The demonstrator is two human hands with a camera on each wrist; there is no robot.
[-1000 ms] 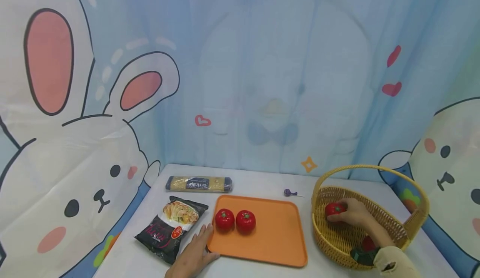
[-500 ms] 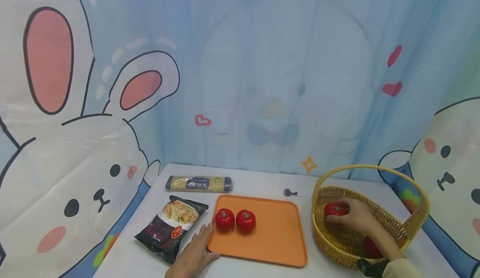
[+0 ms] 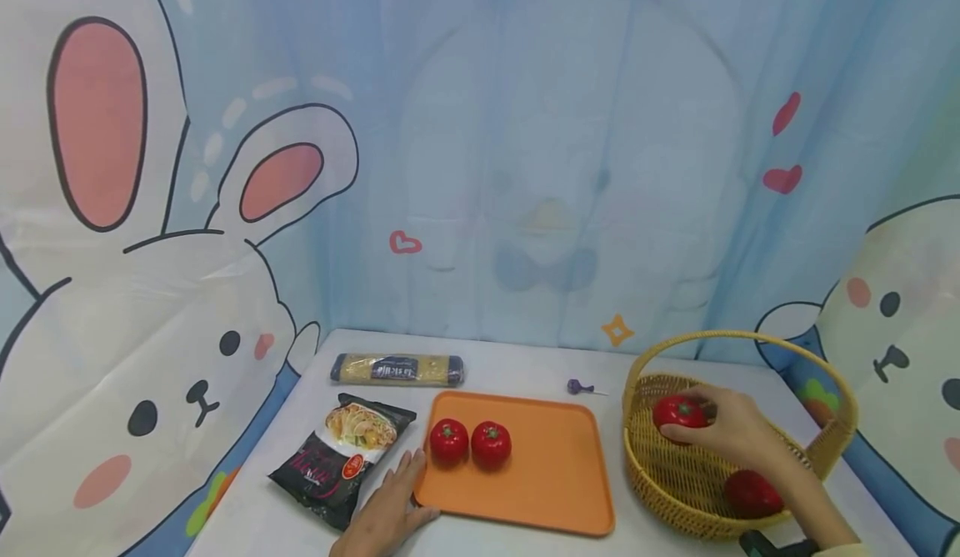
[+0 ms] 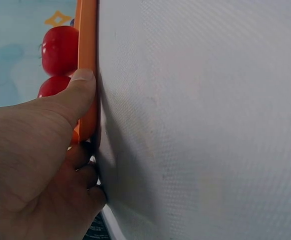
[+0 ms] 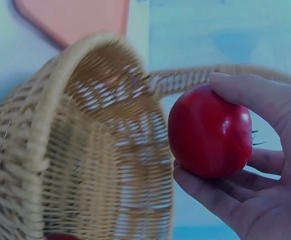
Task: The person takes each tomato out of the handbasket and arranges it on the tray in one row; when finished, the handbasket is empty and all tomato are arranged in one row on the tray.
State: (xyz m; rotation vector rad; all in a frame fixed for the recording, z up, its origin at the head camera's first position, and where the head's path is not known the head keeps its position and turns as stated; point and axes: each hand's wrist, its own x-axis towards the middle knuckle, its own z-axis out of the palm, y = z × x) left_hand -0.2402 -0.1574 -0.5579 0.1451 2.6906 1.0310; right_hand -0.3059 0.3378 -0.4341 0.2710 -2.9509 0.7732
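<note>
In the head view my right hand grips a red tomato above the inside of the wicker basket. The right wrist view shows thumb and fingers around this tomato, with the basket beside it. My left hand lies at the near left corner of the orange tray. In the left wrist view its thumb rests against the tray's rim, fingers around the corner near the table. Two tomatoes, one left and one right, sit together on the tray.
Another red, rounded item lies in the basket, under its arched handle. Left of the tray is a black noodle bag. Behind stands a lying pasta pack; a small purple-headed item lies at the back.
My right hand has lifted the tomato from the basket's inside and drawn slightly right, uncovering more of the red item below. The left hand and tray stay put.
</note>
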